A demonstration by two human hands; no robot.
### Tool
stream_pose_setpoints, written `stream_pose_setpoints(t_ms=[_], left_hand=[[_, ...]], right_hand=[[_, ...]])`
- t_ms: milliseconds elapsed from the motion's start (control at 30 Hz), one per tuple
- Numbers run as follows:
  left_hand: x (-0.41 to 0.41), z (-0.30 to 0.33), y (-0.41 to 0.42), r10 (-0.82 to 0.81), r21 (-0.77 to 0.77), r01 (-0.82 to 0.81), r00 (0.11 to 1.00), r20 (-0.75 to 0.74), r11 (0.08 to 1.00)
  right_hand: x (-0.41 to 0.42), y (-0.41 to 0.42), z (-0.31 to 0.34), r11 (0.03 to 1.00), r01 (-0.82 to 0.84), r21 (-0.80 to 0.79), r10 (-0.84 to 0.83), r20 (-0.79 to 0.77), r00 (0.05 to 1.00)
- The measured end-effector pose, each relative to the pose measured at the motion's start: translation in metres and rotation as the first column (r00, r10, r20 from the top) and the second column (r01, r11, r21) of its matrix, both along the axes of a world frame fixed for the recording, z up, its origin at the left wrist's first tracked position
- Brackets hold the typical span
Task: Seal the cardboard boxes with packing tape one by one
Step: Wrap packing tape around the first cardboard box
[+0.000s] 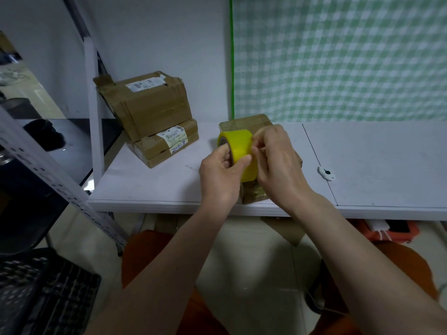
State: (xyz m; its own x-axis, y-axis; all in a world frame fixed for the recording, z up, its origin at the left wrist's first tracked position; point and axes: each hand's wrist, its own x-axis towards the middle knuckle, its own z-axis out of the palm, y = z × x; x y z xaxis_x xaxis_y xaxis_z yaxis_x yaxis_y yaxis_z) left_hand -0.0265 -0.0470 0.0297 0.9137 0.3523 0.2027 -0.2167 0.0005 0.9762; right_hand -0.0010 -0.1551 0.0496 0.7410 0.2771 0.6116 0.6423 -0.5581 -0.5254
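Observation:
A yellow roll of packing tape [238, 147] is held above a small cardboard box [246, 124] that sits on the white table [154, 187] near its front edge. My left hand [221, 176] grips the roll, with fingers in its core and the thumb on its outer face. My right hand [278, 163] pinches at the roll's right edge with thumb and fingertips. Most of the box is hidden behind both hands. Two more cardboard boxes lie stacked at the back left, a larger crumpled box [150, 102] on a flat box [164, 143] with a label.
A small white cutter [326, 173] lies on the table to the right of my hands. A green checked cloth [338, 56] hangs behind. A grey metal shelf frame [93, 97] stands at the left, with a black crate [43, 293] on the floor.

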Motion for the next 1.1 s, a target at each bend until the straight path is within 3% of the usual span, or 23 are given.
stream_pose_setpoints(t_ms=[267,400,567,800,933,1000,1100], left_hand=[[-0.004,0.0,0.001,-0.077,0.017,0.078,0.996,-0.049,0.997],[-0.002,0.001,0.004,-0.047,0.012,0.047,0.999,-0.025,0.999],[-0.005,0.002,0.003,-0.044,0.07,0.044,0.999,-0.008,0.997],[0.004,0.014,0.02,0.01,0.091,-0.003,0.997,-0.079,0.996],[0.005,0.018,0.027,0.043,-0.013,-0.046,0.982,-0.185,0.999],[0.005,0.02,0.03,0.17,0.126,-0.145,0.962,-0.216,0.981],[-0.002,0.027,0.032,0.228,0.394,-0.218,0.973,0.02,0.893]], right_hand=[[0.0,0.0,-0.001,0.989,0.069,0.127,-0.06,-0.07,0.996],[0.003,0.005,0.003,0.997,0.078,-0.026,-0.079,-0.086,0.993],[0.008,0.006,0.009,0.991,0.125,-0.045,-0.129,-0.097,0.987],[-0.004,0.009,0.011,0.999,-0.038,0.011,0.038,0.024,0.999],[-0.003,0.008,0.013,0.993,-0.095,0.067,0.089,0.086,0.992],[0.0,0.006,0.014,0.988,-0.105,0.112,0.095,0.091,0.991],[0.003,0.006,0.018,0.981,-0.116,0.156,0.108,0.063,0.992]])
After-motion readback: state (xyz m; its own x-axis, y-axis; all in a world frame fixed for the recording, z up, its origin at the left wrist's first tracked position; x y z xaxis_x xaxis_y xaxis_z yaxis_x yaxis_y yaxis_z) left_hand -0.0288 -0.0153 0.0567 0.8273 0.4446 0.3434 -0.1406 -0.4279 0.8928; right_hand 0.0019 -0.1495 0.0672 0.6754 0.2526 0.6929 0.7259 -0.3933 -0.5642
